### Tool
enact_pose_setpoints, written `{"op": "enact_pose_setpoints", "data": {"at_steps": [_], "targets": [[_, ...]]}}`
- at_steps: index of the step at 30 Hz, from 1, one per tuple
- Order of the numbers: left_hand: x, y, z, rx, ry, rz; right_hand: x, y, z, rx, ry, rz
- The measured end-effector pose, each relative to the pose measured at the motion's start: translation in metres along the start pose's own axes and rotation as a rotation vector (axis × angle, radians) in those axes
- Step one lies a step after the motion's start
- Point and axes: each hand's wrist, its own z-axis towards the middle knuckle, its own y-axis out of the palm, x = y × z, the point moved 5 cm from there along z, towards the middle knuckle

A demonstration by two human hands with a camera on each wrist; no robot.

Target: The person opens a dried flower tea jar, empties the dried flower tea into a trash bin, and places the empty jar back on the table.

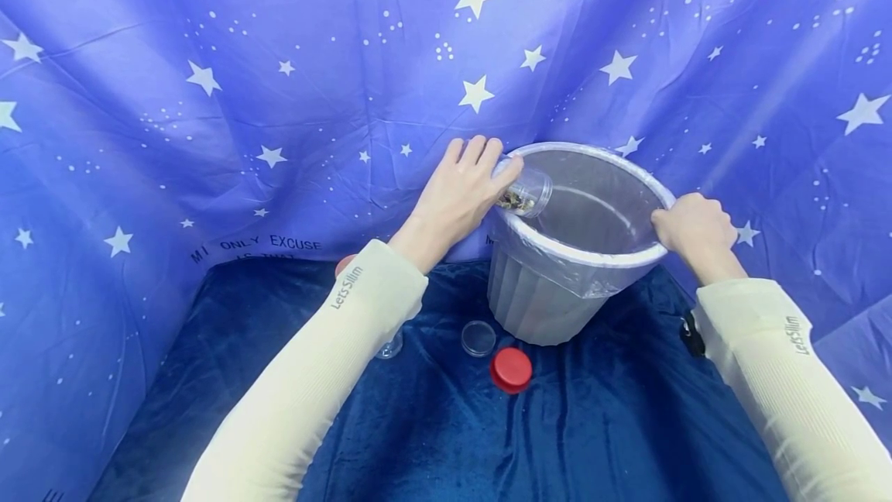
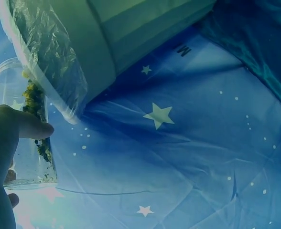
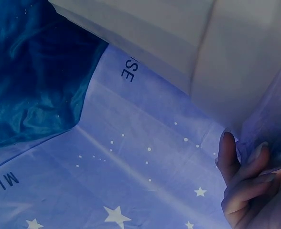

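My left hand point(image 1: 463, 184) grips a clear jar point(image 1: 535, 186), tipped on its side with its mouth over the left rim of a grey waste bin point(image 1: 536, 300). Dark and yellowish dried bits point(image 2: 44, 149) lie along the jar's lower side in the left wrist view, with my thumb across the wall. My right hand point(image 1: 699, 235) holds the bin's right rim, where a clear plastic liner point(image 1: 606, 283) is folded over. In the right wrist view its fingers point(image 3: 229, 157) curl beside the bin's outer wall. The bin leans slightly toward my right.
On the dark blue velvet cloth point(image 1: 418, 440) lie a red lid point(image 1: 512, 368) and a clear round disc point(image 1: 478, 338), both in front of the bin. Another clear container point(image 1: 392, 345) and a red item point(image 1: 344, 264) are partly hidden by my left sleeve. A starry blue curtain point(image 1: 313, 99) hangs behind.
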Motion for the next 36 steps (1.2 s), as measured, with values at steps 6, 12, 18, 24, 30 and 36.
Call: {"op": "enact_pose_setpoints", "data": {"at_steps": [6, 12, 18, 24, 30, 36], "targets": [[-0.002, 0.002, -0.003, -0.056, -0.044, 0.003, 0.000, 0.000, 0.000, -0.002, 0.003, 0.003], [-0.013, 0.011, -0.012, -0.166, -0.122, -0.113, 0.000, 0.000, 0.001, -0.008, 0.006, 0.004], [-0.028, 0.017, -0.019, -0.258, -0.178, -0.232, -0.001, 0.000, 0.000, -0.006, 0.003, 0.008], [-0.029, 0.013, -0.016, -0.208, -0.140, -0.230, 0.000, 0.000, 0.000, -0.001, 0.004, 0.008], [-0.020, 0.009, -0.010, -0.113, -0.056, -0.139, -0.001, 0.001, 0.000, 0.000, -0.001, 0.004], [-0.012, 0.007, -0.005, -0.079, -0.005, -0.069, 0.000, 0.001, 0.001, 0.006, 0.001, 0.002]]}}
